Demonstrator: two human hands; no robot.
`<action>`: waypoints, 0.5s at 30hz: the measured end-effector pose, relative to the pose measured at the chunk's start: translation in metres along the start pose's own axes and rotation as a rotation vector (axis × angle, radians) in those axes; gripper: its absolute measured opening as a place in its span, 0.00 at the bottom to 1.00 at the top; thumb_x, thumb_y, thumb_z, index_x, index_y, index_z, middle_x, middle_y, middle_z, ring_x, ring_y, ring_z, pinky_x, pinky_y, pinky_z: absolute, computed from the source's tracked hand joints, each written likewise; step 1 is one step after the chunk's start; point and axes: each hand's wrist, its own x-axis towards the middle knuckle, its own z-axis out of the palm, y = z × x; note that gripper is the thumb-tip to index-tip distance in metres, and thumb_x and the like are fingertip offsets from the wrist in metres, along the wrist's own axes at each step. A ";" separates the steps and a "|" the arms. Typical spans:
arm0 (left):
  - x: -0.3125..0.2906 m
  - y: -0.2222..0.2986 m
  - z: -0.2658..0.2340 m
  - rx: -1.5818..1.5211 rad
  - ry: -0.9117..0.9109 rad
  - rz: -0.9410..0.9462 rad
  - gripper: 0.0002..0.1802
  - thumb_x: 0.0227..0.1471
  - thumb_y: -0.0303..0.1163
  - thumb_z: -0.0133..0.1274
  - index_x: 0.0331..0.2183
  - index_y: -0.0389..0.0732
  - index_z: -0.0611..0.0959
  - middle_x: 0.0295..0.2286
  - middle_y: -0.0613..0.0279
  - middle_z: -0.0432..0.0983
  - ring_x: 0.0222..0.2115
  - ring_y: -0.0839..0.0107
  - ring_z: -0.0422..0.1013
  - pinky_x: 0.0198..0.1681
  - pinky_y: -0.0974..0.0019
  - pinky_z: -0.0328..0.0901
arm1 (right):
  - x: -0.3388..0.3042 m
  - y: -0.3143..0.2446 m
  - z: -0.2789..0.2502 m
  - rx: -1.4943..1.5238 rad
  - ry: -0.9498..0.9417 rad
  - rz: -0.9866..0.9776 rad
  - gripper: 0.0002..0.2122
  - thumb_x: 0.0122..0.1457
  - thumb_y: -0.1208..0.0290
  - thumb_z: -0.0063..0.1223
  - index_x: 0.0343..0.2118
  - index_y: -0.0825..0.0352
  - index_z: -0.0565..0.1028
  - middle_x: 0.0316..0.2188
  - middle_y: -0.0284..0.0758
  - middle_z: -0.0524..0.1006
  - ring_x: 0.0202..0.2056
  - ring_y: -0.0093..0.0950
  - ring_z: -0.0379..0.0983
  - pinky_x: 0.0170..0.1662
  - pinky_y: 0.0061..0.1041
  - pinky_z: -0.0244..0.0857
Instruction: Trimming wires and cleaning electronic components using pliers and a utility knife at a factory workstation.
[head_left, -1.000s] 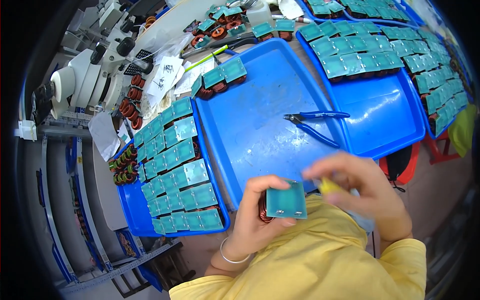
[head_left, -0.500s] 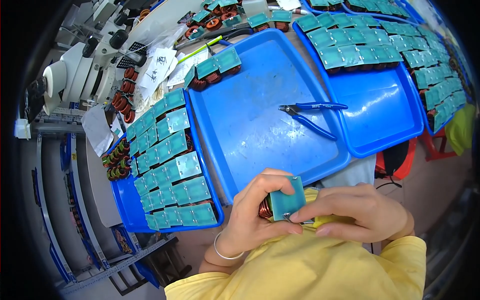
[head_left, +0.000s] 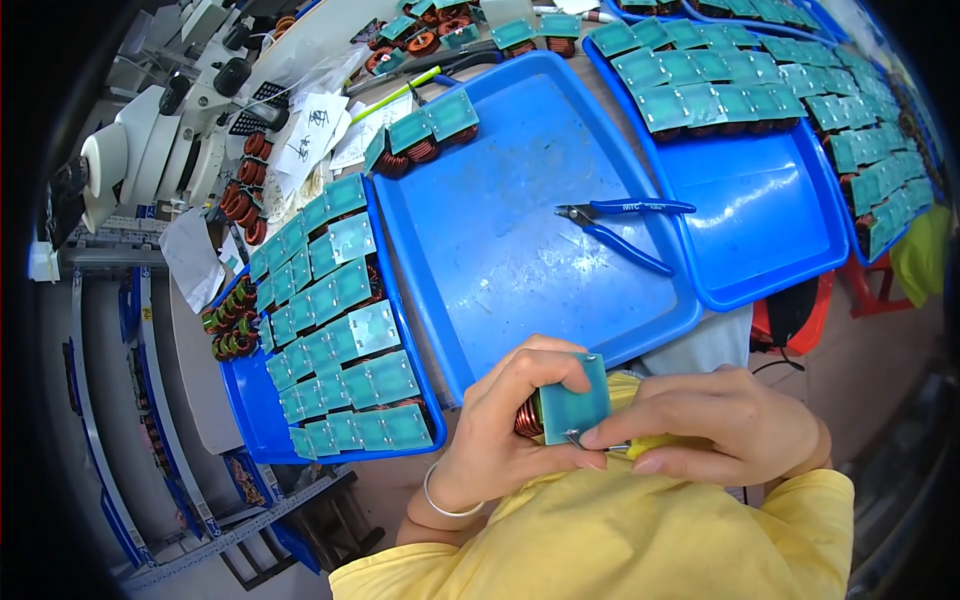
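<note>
My left hand (head_left: 510,410) grips a copper-wound coil with a green circuit board (head_left: 576,402) on its face, fingers over the top and thumb below. In my right hand (head_left: 715,415) is a yellow-handled tool (head_left: 648,443) with a thin metal shaft, whose exact kind I cannot make out. Its tip meets the board's lower edge, by a small metal point. My right index fingertip presses at that same corner. Beyond both hands, blue-handled cutters (head_left: 625,228) lie with jaws apart in a blue tray (head_left: 500,290).
Rows of finished-looking board-topped coils fill a left tray (head_left: 255,405). More sit in a right tray (head_left: 755,240) and one beyond it. Three boards (head_left: 432,120) rest at the middle tray's far corner. Papers (head_left: 310,140), a microscope (head_left: 135,150) and bare coils (head_left: 245,190) stand at the left.
The view has shifted very slightly. Both hands keep nearly the same hold, and the tool's metal shaft shows a little more beside the board's lower edge.
</note>
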 end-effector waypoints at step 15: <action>0.003 0.002 -0.004 0.059 -0.059 0.029 0.29 0.28 0.38 0.68 0.34 0.37 0.73 0.33 0.54 0.70 0.32 0.64 0.68 0.35 0.68 0.63 | 0.000 0.000 -0.001 0.056 -0.033 -0.006 0.12 0.49 0.75 0.55 0.39 0.66 0.75 0.25 0.35 0.74 0.22 0.29 0.72 0.24 0.23 0.65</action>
